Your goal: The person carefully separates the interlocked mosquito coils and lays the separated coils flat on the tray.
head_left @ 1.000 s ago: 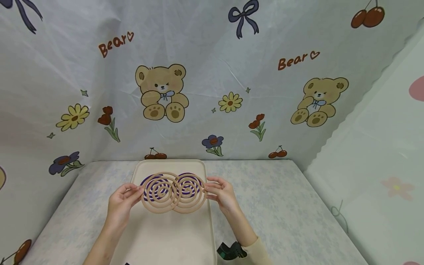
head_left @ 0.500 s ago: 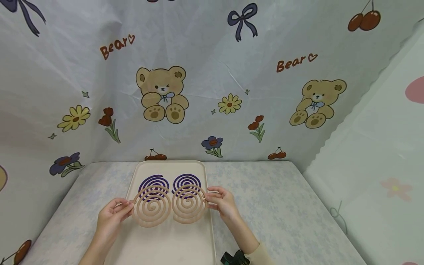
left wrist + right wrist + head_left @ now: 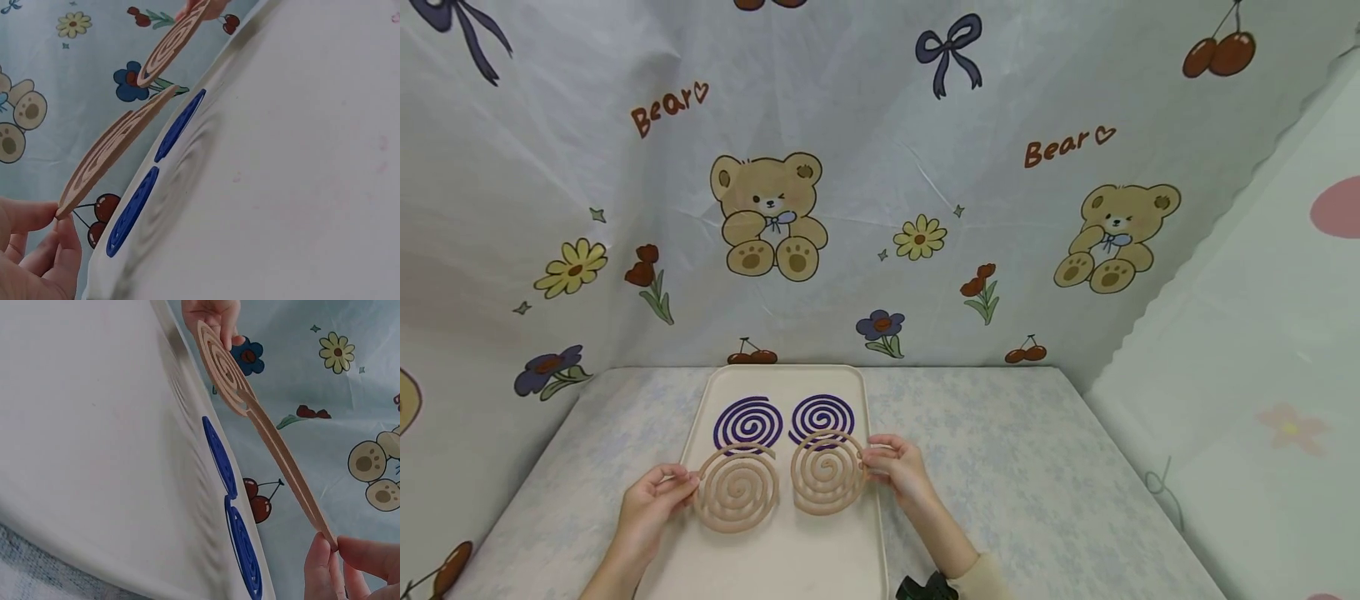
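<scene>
So each grip had its own tan spiral coil, pinched at the outer rim and lifted just over the near half of the cream tray (image 3: 857, 533): left hand (image 3: 651, 504) on the left coil (image 3: 736, 489), right hand (image 3: 901, 468) on the right coil (image 3: 827, 472). Past them, two purple coils (image 3: 748, 423) lay flat side by side by the tray's far edge, on the counter (image 3: 1037, 467).
</scene>
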`<state>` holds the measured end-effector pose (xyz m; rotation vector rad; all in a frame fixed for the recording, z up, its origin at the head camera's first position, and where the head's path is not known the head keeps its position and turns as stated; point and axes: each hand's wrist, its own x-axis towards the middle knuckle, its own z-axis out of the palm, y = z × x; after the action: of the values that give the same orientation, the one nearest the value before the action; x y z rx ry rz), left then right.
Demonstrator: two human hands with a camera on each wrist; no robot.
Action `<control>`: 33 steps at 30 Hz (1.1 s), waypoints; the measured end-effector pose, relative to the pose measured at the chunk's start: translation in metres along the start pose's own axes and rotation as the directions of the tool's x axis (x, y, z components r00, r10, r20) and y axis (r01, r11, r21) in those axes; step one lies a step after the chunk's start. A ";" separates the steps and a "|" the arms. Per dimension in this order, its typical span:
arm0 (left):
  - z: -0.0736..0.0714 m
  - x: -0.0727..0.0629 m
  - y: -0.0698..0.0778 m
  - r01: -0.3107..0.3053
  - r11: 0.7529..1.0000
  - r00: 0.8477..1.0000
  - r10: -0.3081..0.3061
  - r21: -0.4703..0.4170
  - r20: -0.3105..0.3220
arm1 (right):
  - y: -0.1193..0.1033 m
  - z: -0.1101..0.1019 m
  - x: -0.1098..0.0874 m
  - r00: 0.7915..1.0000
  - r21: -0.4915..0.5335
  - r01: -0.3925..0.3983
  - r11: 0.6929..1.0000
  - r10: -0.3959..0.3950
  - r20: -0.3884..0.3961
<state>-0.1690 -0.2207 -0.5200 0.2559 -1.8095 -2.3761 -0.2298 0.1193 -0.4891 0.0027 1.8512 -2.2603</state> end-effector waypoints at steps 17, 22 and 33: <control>-0.006 0.006 -0.003 0.176 0.931 0.984 -0.162 0.321 -0.070 | 0.016 0.003 0.002 1.000 -0.036 -0.025 0.999 0.025 0.000; -0.003 0.005 -0.001 0.168 0.904 0.986 -0.148 0.394 -0.081 | 0.022 0.001 0.005 1.000 -0.089 -0.023 0.996 0.022 -0.021; 0.000 0.002 0.005 0.105 0.770 0.994 -0.073 0.630 -0.076 | 0.027 0.001 0.005 0.996 -0.319 0.068 0.945 -0.082 -0.031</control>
<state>-0.1711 -0.2223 -0.5156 0.4704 -2.5697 -1.6876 -0.2302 0.1125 -0.5162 -0.0717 2.2543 -1.9945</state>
